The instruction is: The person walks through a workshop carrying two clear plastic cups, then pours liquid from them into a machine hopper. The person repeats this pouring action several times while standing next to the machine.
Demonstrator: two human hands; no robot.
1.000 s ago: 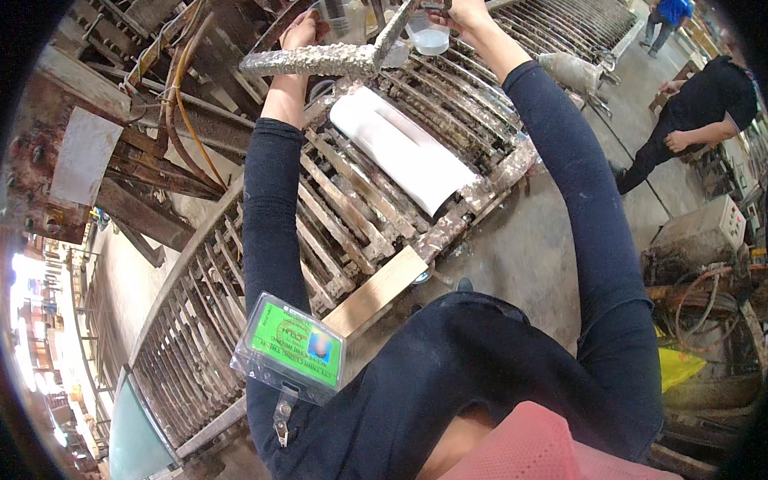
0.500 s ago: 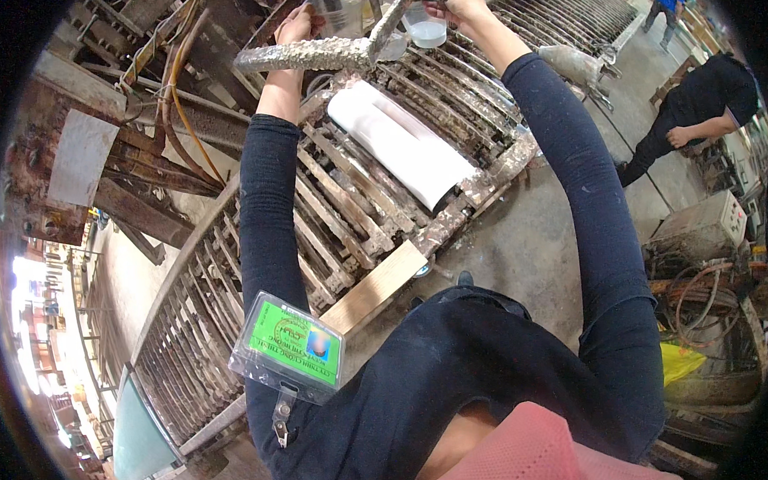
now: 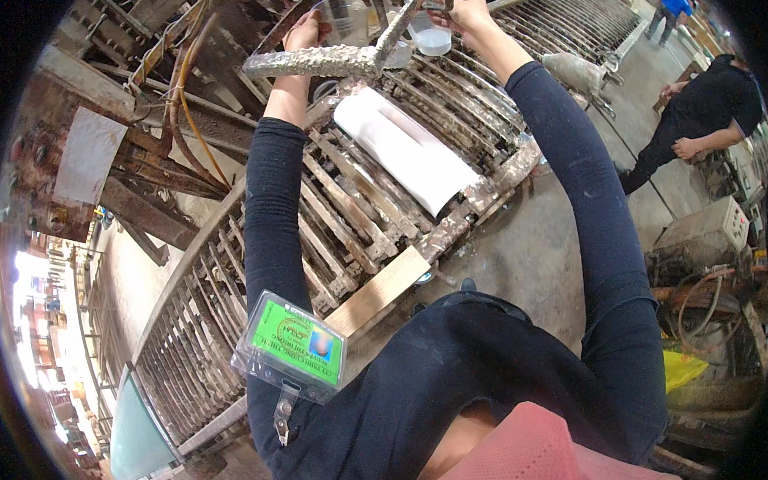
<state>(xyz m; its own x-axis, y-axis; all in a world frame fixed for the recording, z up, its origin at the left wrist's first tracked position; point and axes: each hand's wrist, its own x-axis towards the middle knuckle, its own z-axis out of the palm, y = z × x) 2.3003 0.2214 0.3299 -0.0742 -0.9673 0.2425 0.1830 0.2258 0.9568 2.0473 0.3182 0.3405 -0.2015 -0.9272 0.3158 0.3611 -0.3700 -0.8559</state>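
Near the top of the head view, my left hand (image 3: 303,33) is closed round the side of a clear plastic cup (image 3: 342,20). Across from it, my right hand (image 3: 468,19) grips another clear cup (image 3: 434,40) with a pale, cloudy layer in its bottom. Some of its fingers are behind a dark upright rod (image 3: 449,1). A crusted, bent metal bar (image 3: 314,62) crosses in front of the space between the cups. Below the hands, a glossy white rounded slab (image 3: 402,146) lies on a slatted rack (image 3: 349,203) caked with residue.
A wooden block (image 3: 377,293) sits at the rack's near edge. Rusty machinery with hanging cables (image 3: 184,95) stands at left. To the right are a person in dark clothes (image 3: 705,110), a control box (image 3: 705,233) and hoses (image 3: 699,301). Someone in blue (image 3: 670,6) is farther off.
The whole view has shifted slightly, with the rack and bar a little right and lower. Both hands keep hold of their cups. The person at right has changed posture.
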